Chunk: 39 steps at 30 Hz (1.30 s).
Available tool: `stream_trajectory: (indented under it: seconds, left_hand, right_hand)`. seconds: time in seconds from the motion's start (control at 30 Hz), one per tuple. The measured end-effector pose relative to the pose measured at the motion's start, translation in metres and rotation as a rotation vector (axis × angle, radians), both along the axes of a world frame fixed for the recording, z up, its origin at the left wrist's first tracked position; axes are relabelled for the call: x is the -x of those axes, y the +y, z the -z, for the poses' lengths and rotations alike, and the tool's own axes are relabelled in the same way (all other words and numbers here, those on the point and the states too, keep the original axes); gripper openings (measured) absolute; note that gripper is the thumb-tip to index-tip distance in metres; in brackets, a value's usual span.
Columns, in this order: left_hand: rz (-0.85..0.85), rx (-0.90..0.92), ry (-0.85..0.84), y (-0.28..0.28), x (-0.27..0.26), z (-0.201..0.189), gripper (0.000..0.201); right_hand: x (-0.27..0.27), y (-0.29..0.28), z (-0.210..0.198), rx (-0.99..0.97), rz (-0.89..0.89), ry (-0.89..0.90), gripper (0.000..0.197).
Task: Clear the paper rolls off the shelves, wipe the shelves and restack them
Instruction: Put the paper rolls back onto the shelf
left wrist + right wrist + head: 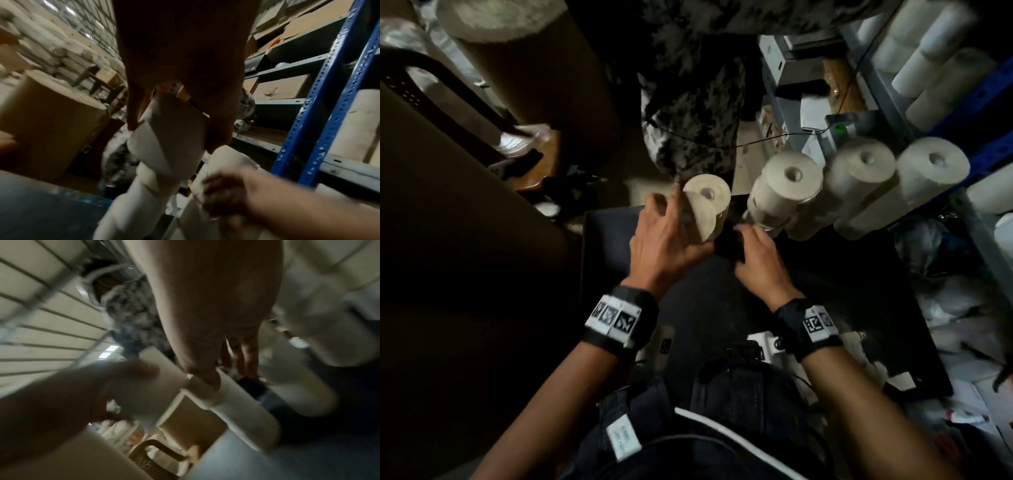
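My left hand [674, 226] grips the top of a cream paper roll [705, 202], which tilts above a dark flat surface [825, 291]. In the left wrist view, that roll [170, 138] tops a column of rolls. My right hand [748, 246] curls round a neighbouring roll [236, 402], thumb [205, 378] on its near side. A dark cloth-like thing [727, 240] sits under the right fingers. Three more roll columns [859, 178] stand to the right, against the blue shelf frame [320, 113]. More rolls [928, 51] lie on the shelf.
A huge brown paper reel [534, 68] stands at the far left. Another person in patterned clothes [695, 120] is just beyond the rolls. Cardboard boxes [283, 87] fill the upper shelves. Plastic bags [945, 291] are heaped at the right, and a dark chair [431, 89] stands at the left.
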<state>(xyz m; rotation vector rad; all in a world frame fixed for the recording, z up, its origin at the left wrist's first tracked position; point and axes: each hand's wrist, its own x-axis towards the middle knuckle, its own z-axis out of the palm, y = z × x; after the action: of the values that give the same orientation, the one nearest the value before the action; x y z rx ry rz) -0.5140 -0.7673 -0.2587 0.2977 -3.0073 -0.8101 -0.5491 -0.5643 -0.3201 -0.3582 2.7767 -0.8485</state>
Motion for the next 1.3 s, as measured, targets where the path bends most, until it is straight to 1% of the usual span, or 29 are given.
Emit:
stream_trajectory:
  seconds: [0.1, 0.17, 0.23, 0.3, 0.37, 0.47, 0.57, 0.63, 0.73, 0.8, 0.87, 0.97, 1.1, 1.17, 1.23, 1.3]
  left_hand:
    - [-0.012, 0.036, -0.099, -0.020, -0.022, 0.010, 0.113]
    - [-0.006, 0.051, -0.169, -0.030, -0.030, 0.018, 0.105]
    - [-0.007, 0.067, -0.230, -0.036, -0.034, 0.026, 0.101]
    - [-0.010, 0.069, -0.269, -0.039, -0.036, 0.033, 0.100]
    - [-0.007, 0.067, -0.288, -0.038, -0.036, 0.040, 0.103]
    - [0.003, 0.060, -0.311, -0.035, -0.036, 0.046, 0.104]
    - [0.007, 0.049, -0.330, -0.034, -0.037, 0.047, 0.100]
    - [0.034, 0.067, -0.337, -0.034, -0.038, 0.046, 0.102]
    - [0.063, 0.092, -0.324, -0.034, -0.042, 0.044, 0.102]
    - [0.080, 0.103, -0.330, -0.032, -0.047, 0.044, 0.099]
    - [0.100, 0.110, -0.349, -0.028, -0.053, 0.045, 0.095]
    - [0.143, 0.101, -0.381, -0.013, -0.066, 0.051, 0.085]
    - [0.214, 0.082, -0.422, 0.020, -0.093, 0.063, 0.063]
    - [0.283, 0.082, -0.436, 0.040, -0.106, 0.070, 0.061]
    - [0.401, 0.092, -0.459, 0.067, -0.118, 0.077, 0.063]
    - [0.476, 0.104, -0.465, 0.084, -0.128, 0.078, 0.066]
  right_hand:
    - [0.023, -0.026, -0.014, 0.102, 0.049, 0.173, 0.074]
    - [0.038, -0.043, -0.016, 0.093, 0.043, 0.201, 0.093]
    - [0.054, -0.058, -0.015, -0.001, 0.006, 0.167, 0.109]
    - [0.066, -0.071, -0.011, -0.155, -0.051, 0.109, 0.118]
    - [0.073, -0.080, -0.008, -0.250, -0.085, 0.080, 0.119]
    - [0.079, -0.088, -0.009, -0.271, -0.053, 0.100, 0.110]
    - [0.082, -0.091, -0.020, -0.319, -0.015, 0.086, 0.104]
    - [0.075, -0.089, -0.027, -0.337, -0.010, 0.080, 0.101]
    - [0.049, -0.076, -0.032, -0.311, -0.013, 0.109, 0.100]
    - [0.022, -0.062, -0.033, -0.274, -0.009, 0.133, 0.100]
    - [-0.009, -0.045, -0.031, -0.242, 0.010, 0.115, 0.100]
    - [-0.058, -0.021, -0.021, -0.238, 0.069, -0.003, 0.097]
    - [-0.125, 0.017, -0.001, -0.271, 0.171, -0.163, 0.102]
    - [-0.157, 0.037, 0.005, -0.293, 0.252, -0.216, 0.103]
    - [-0.193, 0.065, 0.009, -0.313, 0.351, -0.249, 0.106]
    - [-0.217, 0.083, 0.011, -0.316, 0.401, -0.260, 0.109]
